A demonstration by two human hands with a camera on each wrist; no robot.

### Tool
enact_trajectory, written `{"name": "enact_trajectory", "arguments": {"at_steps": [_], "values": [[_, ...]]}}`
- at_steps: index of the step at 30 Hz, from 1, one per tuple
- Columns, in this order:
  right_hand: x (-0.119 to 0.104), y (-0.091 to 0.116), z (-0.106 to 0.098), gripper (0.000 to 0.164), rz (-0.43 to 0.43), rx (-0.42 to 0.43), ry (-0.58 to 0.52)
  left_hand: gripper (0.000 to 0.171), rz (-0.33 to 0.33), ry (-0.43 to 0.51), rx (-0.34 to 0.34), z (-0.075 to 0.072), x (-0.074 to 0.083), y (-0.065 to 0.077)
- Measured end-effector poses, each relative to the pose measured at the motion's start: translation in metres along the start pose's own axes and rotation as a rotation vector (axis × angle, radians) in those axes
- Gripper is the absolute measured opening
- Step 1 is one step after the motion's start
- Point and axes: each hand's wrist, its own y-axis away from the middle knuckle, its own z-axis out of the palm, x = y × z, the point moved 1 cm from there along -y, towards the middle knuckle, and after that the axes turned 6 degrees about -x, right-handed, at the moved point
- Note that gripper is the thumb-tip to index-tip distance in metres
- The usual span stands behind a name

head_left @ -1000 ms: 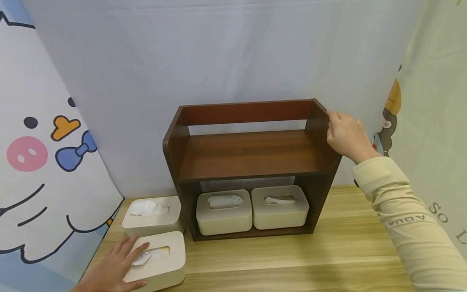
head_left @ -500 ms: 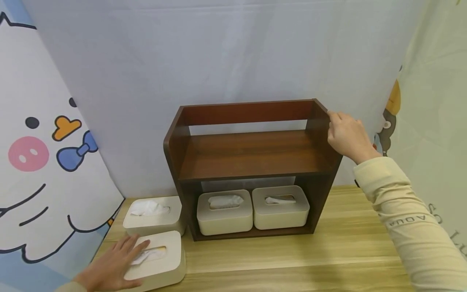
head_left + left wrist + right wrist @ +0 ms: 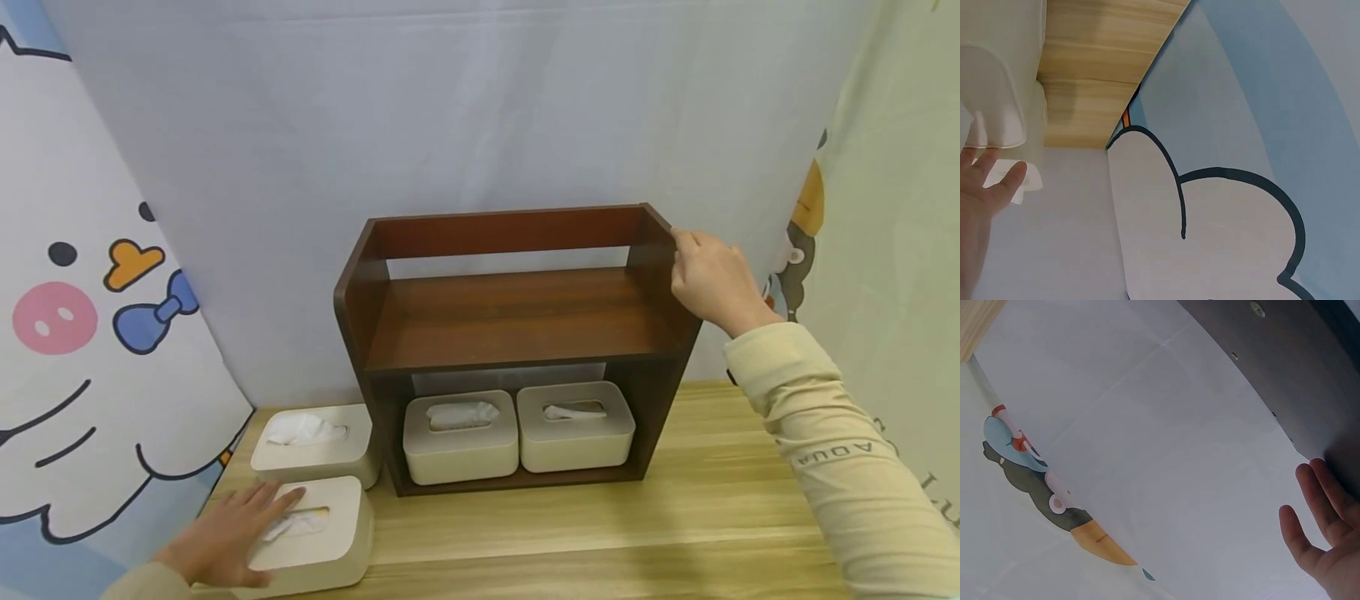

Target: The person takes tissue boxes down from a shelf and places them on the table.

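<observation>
On my head camera I count one near box [image 3: 322, 546] at seven o'clock, one back box [image 3: 322, 450] just behind it at eight o'clock, and two shelf boxes [image 3: 461, 454] side by side at six and five o'clock. That makes four. I also count one brown shelf [image 3: 517, 312] with two floors and one stripy wood table [image 3: 570, 533].

The near box is creamy white and low, with round corners. It has one long hole in its top. A white tissue [image 3: 296, 523] pokes out of the hole, and a bit of yellow shows at the edge. This box sits flat on the table. The other three look much like it.

The left hand [image 3: 228, 533] is at eight o'clock, over one end of the near box. Its fingers are straight and its thumb sticks out wide. The right hand [image 3: 712, 279] is at three o'clock, on the shelf's side board [image 3: 1297, 369]. My right wrist camera shows three long, nearly straight fingers, two up against the board; I can't tell what its thumb does. A creamy sleeve [image 3: 832, 425] with dark letters covers that arm.
</observation>
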Motion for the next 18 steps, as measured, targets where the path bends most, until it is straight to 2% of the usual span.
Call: {"name": "enact_trajectory", "arguments": {"at_steps": [4,12,18], "values": [[-0.001,0.0,0.0,0.042,0.006,-0.014,-0.004,0.102,-0.037,0.021,-0.03,-0.002,-0.005,-0.001],[0.0,-0.001,0.0,0.042,0.004,-0.024,-0.01,0.107,-0.065,0.047,-0.066,-0.007,-0.008,-0.002],[0.0,0.0,0.001,0.042,0.006,-0.024,-0.01,0.112,-0.014,0.075,-0.013,-0.014,-0.003,-0.007]]}}
